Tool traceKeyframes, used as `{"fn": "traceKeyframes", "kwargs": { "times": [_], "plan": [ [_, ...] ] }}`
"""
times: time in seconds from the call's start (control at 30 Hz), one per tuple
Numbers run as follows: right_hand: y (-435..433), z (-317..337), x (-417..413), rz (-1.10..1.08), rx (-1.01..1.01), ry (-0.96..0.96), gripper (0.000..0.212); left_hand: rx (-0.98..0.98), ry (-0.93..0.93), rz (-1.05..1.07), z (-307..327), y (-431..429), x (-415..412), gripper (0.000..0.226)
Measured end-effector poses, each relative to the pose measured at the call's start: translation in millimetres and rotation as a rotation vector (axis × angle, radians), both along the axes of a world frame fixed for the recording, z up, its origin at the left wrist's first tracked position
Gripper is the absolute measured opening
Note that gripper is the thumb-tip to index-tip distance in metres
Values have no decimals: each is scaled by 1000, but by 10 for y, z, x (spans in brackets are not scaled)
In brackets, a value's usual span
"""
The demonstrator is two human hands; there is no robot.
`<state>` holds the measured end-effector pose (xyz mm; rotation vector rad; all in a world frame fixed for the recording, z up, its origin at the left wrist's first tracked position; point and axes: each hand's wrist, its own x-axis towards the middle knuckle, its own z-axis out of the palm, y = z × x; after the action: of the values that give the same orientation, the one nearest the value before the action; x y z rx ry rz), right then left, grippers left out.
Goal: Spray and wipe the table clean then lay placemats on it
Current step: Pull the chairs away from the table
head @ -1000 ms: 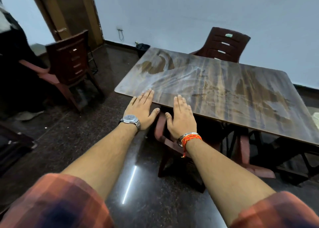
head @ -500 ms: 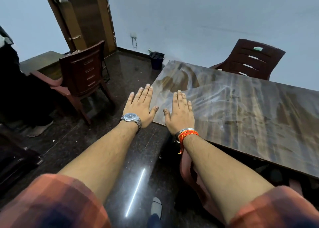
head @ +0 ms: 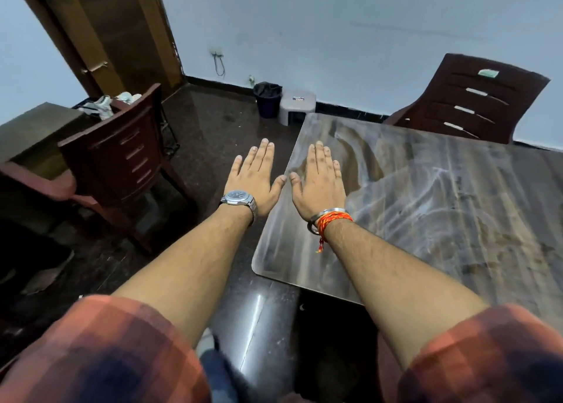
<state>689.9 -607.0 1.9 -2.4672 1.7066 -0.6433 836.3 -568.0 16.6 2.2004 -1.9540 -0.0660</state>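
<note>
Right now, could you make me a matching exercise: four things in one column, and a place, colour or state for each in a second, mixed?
Column one:
1. left hand
2. right hand
3. bin
4. stool

Column two:
a. pale grey
b. above the table
c. wears a watch
d. dark

Pairs: 1-c; 2-b; 3-d; 4-a.

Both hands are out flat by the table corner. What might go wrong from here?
The wood-patterned brown table shows whitish streaks; placemats laid now might cover residue.
The left hand and right hand are open and hold nothing, and no spray, cloth or placemats are in view, so fetching them may cost time.
The dark brown plastic chair stands close on the left; it may get bumped.
</note>
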Motion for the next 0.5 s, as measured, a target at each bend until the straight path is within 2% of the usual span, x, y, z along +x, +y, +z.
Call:
{"fn": "traceKeyframes", "kwargs": {
  "times": [0.23,0.5],
  "plan": [
    [-978,-177,981,-208,39,40,71,80,29,-131,-141,-1180,1044,72],
    [-1848,-8,1529,-366,37,65,70,87,33,-318,-46,-2339,1610,71]
  ]
}}
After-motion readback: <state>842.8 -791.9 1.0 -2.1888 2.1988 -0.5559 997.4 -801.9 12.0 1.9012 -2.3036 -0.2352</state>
